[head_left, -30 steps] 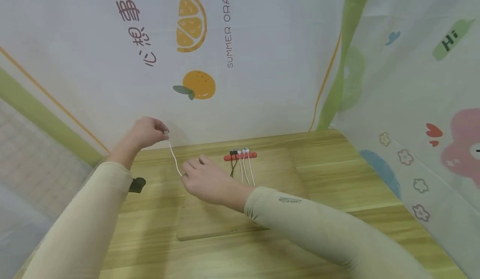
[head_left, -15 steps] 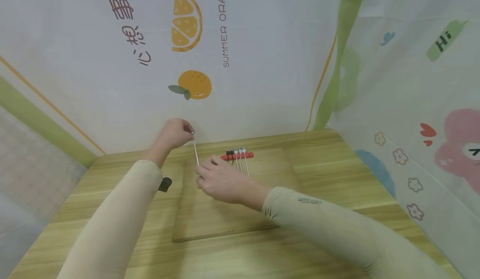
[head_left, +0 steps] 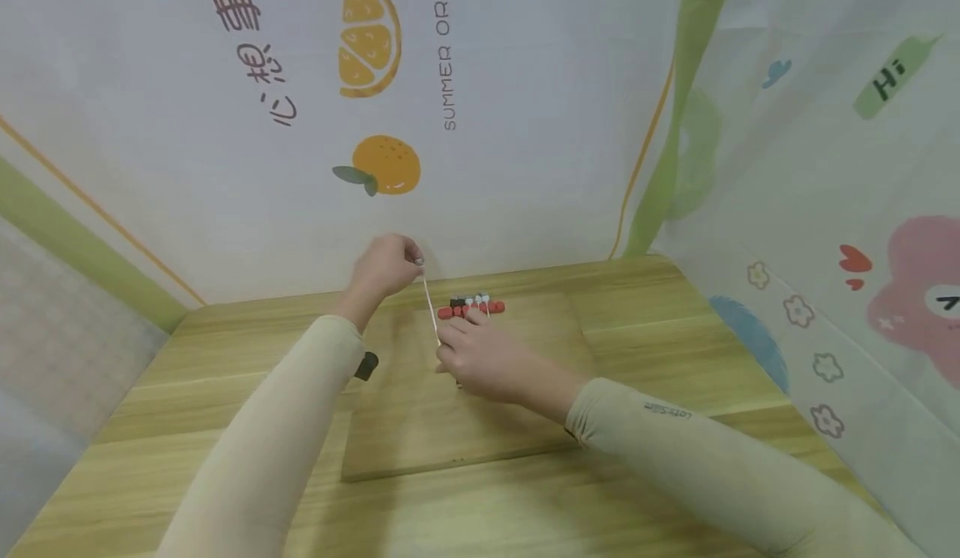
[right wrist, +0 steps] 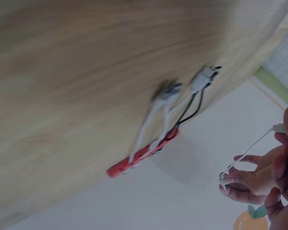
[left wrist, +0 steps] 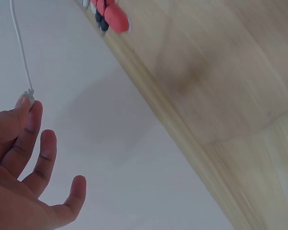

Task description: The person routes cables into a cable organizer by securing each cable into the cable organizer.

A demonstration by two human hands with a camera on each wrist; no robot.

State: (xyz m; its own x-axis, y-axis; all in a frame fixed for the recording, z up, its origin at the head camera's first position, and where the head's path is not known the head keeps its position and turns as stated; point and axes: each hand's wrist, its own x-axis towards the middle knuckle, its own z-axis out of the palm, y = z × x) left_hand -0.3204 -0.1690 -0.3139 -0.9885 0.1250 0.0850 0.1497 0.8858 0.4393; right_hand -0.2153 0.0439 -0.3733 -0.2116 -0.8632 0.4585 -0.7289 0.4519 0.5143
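A short white cable (head_left: 430, 299) stretches between my two hands. My left hand (head_left: 390, 264) pinches its upper end; the left wrist view shows the small white connector (left wrist: 30, 97) between thumb and index finger, other fingers spread. Lower and to the right, my right hand (head_left: 487, 362) pinches the cable's other end, a white plug (right wrist: 278, 128) in the right wrist view. Just beyond that hand, a red cable holder (head_left: 445, 313) lies on a wooden board (head_left: 397, 449). Several black and white cables sit in its slots, their white connectors (right wrist: 201, 79) lying on the board.
The board rests on a wood-grain table (head_left: 262, 433). Behind it rises a white printed curtain (head_left: 525, 166), close to the table's back edge. Another printed curtain (head_left: 795, 166) hangs at the right.
Both hands have moved right with the white cable, the left hand farther. The cable was slack and now looks straight. My right hand now overlaps the front of the red holder.
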